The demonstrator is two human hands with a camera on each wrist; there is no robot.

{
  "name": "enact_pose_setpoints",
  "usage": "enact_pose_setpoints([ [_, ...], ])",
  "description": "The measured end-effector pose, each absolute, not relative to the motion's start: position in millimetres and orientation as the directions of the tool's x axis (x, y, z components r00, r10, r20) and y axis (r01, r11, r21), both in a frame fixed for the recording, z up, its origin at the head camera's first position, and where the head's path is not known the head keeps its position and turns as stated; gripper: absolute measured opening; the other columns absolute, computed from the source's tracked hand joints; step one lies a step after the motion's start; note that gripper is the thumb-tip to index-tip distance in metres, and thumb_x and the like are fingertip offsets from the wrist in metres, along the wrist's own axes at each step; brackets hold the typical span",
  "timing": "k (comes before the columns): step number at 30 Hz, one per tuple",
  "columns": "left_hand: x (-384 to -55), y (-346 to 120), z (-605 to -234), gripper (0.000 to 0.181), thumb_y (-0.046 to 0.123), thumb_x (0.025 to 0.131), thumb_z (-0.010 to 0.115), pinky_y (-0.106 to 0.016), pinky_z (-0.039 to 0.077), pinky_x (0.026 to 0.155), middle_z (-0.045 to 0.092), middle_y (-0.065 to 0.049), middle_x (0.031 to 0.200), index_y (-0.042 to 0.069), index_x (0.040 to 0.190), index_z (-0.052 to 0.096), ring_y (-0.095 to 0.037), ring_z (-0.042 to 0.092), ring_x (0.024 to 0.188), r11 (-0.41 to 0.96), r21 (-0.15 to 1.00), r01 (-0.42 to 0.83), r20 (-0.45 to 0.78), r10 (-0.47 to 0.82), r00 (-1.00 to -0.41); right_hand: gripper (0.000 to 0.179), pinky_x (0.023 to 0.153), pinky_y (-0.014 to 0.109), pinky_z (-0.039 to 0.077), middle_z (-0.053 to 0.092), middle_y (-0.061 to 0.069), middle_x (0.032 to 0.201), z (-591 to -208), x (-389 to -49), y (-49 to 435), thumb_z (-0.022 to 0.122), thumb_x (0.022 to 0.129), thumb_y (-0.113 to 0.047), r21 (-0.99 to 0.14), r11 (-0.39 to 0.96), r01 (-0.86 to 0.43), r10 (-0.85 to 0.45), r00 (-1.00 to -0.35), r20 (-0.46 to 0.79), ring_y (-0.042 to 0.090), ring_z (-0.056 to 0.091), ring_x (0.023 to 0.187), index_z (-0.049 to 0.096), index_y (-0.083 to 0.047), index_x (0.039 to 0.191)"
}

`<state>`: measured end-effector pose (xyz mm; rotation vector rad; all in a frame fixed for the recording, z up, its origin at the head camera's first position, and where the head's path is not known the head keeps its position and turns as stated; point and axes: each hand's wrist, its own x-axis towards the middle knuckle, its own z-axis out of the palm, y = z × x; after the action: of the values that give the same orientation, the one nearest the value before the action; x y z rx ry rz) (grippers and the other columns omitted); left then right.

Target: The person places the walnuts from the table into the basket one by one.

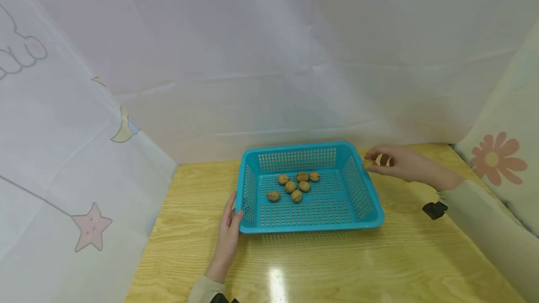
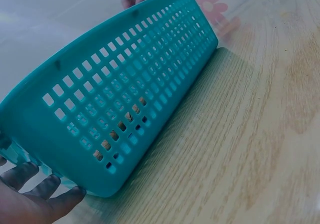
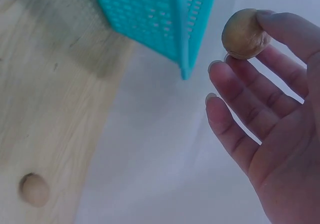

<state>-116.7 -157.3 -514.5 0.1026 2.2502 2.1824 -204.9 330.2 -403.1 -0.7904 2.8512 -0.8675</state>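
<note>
A blue plastic basket (image 1: 311,229) stands on the wooden table, with several walnuts (image 1: 290,187) lying on its perforated floor. My left hand (image 1: 228,230) grips the basket's left side near the front corner, thumb at the rim; in the left wrist view its fingers (image 2: 44,188) lie against the outer wall. My right hand (image 1: 397,163) is just outside the basket's right rim. It pinches a walnut (image 3: 245,34) between thumb and fingertips, clear of the basket. Another walnut (image 3: 35,190) lies on the table in the right wrist view; I cannot make it out in the head view.
The wooden table (image 1: 320,270) extends in front of the basket and to both sides. A pale cloth (image 1: 269,60) hangs behind it, and patterned cloths (image 1: 498,158) flank the left and right. A small black object (image 1: 435,209) sits by my right cuff.
</note>
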Motion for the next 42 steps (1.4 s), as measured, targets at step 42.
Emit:
enact_pose_setpoints([
  [42, -116, -158, -513, 0.059, 0.021, 0.113, 0.043, -0.031, 0.052, 0.101, 0.044, -0.025, 0.158, 0.023, 0.168, 0.022, -0.041, 0.048, 0.142, 0.066, 0.997, 0.029, 0.026, 0.036, -0.999, 0.02, 0.08, 0.038, 0.056, 0.071, 0.0, 0.108, -448, -261, 201, 0.073, 0.1, -0.022, -0.512, 0.669, -0.539, -0.662, -0.746, -0.078, 0.016, 0.065, 0.093, 0.07, -0.011, 0.116],
])
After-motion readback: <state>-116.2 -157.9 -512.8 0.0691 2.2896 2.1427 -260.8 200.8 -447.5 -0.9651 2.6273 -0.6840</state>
